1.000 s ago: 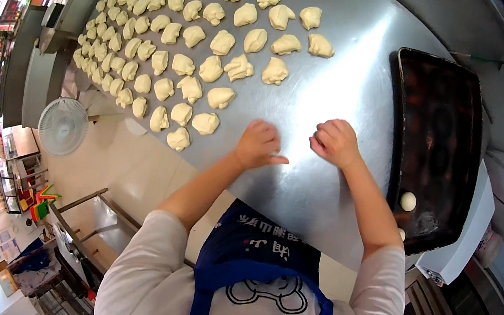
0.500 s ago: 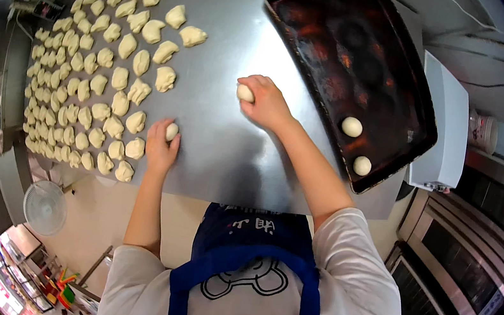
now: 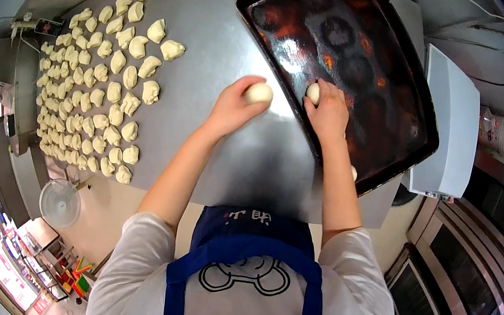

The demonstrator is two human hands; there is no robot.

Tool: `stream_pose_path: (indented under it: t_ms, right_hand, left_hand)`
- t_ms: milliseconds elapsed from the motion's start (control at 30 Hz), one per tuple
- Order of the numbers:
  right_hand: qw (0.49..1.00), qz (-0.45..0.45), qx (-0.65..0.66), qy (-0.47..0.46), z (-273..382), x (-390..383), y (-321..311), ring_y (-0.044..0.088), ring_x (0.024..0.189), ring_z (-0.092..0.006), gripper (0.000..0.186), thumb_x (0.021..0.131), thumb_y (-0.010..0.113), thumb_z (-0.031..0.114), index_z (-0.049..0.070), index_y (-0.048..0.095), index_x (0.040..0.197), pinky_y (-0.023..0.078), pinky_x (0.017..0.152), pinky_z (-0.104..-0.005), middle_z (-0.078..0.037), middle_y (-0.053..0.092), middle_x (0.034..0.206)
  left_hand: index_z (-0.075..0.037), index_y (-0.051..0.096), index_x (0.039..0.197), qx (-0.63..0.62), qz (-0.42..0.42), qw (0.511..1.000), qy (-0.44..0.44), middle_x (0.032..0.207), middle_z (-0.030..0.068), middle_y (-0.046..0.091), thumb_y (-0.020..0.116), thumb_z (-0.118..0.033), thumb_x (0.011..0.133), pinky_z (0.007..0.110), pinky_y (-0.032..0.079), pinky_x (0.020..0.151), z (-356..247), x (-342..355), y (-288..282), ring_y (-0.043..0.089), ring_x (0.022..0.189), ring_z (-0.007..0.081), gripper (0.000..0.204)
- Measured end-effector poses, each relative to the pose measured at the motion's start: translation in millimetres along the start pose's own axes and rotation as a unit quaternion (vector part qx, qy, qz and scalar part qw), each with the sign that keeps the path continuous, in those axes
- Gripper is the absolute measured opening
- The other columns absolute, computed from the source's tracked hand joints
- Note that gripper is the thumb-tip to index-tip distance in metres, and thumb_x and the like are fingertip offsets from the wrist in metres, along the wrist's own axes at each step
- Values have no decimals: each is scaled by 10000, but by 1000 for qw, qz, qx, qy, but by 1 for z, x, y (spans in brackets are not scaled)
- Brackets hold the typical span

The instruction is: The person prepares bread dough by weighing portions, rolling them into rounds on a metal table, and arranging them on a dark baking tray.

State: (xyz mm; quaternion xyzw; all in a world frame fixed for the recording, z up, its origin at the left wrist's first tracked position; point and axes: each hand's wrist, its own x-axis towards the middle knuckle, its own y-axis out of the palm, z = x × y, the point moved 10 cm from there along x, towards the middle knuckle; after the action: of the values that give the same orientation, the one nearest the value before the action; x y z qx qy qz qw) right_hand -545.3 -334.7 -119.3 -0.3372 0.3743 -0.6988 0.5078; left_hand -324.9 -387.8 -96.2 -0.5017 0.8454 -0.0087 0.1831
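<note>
My left hand (image 3: 233,106) is curled round a smooth, pale dough ball (image 3: 259,94), just off the near-left edge of the dark baking tray. Over the tray (image 3: 403,43), my right hand (image 3: 328,110) holds a second dough ball (image 3: 313,93) between thumb and fingers, close to the left rim. Another dough ball (image 3: 353,172) lies in the tray's near corner, half covered by my right forearm. One more beside my right wrist is almost wholly hidden. Rough, unrolled dough pieces (image 3: 130,78) lie in rows across the left of the table.
The steel table (image 3: 211,36) carries the tray on its right side. A white box-shaped appliance (image 3: 449,121) stands past the tray's right edge, with a plastic jar (image 3: 495,132) behind it. A round fan-like object (image 3: 60,203) is below the table at the left.
My right hand has moved right with its ball, from the table to over the tray. My left hand has come right and forward, carrying its ball from beside the rough pieces.
</note>
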Motion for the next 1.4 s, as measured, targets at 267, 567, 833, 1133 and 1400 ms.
stream_pose_path:
  t_ms: [267, 567, 833, 1133, 1400]
  right_hand:
    - [999, -10, 35, 25, 5, -20, -48, 393, 1377, -437, 743, 784, 864, 289, 81, 548, 1423, 364, 1132, -522, -242, 405, 1521]
    - [987, -29, 69, -145, 16, -91, -74, 666, 896, -313, 165, 766, 675, -11, 90, 707, 892, 510, 856, -424, -72, 723, 912]
    - [976, 84, 131, -149, 131, -111, 1, 681, 988, -350, 171, 877, 702, 77, 39, 710, 1043, 541, 879, -436, -148, 719, 1047]
    - [828, 265, 178, -461, 447, -171, 167, 637, 1061, -317, 295, 847, 731, 171, 56, 682, 1114, 534, 874, -430, -131, 672, 1104]
    - [838, 288, -6, -463, 511, -208, 281, 582, 1052, -371, 328, 797, 746, 154, 68, 627, 1090, 539, 909, -453, -150, 585, 1110]
  left_hand:
    - [-52, 666, 1193, 395, -29, 895, 206, 1122, 183, 676, 793, -147, 767, 449, 545, 905, -44, 113, 77, 654, 1070, 382, 455]
    - [-126, 580, 1359, 340, -109, 886, 295, 1421, 174, 512, 835, -298, 780, 595, 349, 1152, -37, 41, 53, 472, 1350, 386, 655]
    - [-85, 584, 1357, 379, -268, 884, 63, 1395, 192, 527, 828, -252, 750, 555, 347, 1142, 117, -193, -145, 478, 1321, 388, 674]
    - [-37, 582, 1299, 347, -498, 782, -142, 1267, 211, 597, 828, -200, 776, 497, 430, 1048, 229, -373, -302, 536, 1221, 401, 600]
    - [-47, 633, 1113, 476, -246, 844, -10, 1088, 161, 623, 761, -92, 701, 458, 517, 874, 217, -350, -282, 592, 1068, 375, 433]
